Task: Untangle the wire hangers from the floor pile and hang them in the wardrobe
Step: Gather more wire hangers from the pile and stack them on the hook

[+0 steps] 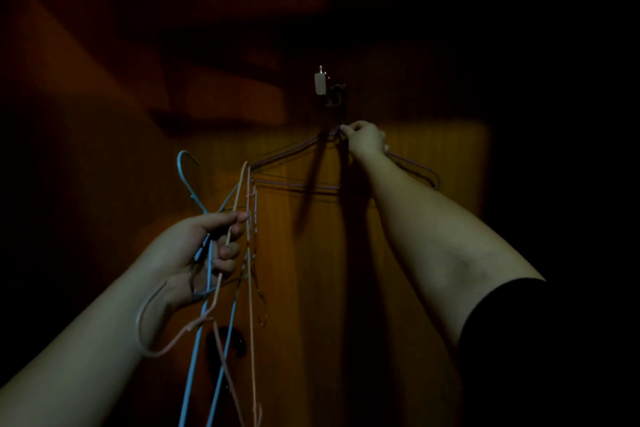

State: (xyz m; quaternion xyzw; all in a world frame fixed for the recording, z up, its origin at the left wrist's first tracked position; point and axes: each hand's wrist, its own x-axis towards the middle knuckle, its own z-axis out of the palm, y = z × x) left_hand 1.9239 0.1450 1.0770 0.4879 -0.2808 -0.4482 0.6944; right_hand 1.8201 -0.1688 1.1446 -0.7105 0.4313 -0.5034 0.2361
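Two hands busy: left hand (204,246) gripping tangled hangers (221,305); right hand (365,139) pinching purple hanger (294,185) beneath wardrobe hook (334,95).

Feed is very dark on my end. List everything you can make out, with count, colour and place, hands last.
Purple hanger: one, purple wire, hanging flat against the wooden panel, its neck pinched by the right hand.
Wall hook: one, dark metal, on the panel above the purple hanger.
White tag: one, pale, beside the wall hook.
Blue hanger: at least one, light blue, in the left hand's bundle.
Pink hangers: at least two, pale pink, tangled in the same bundle.
Wooden panel: brown, behind everything.
Left hand: grips the bundle.
Right hand: pinches the purple hanger's neck.
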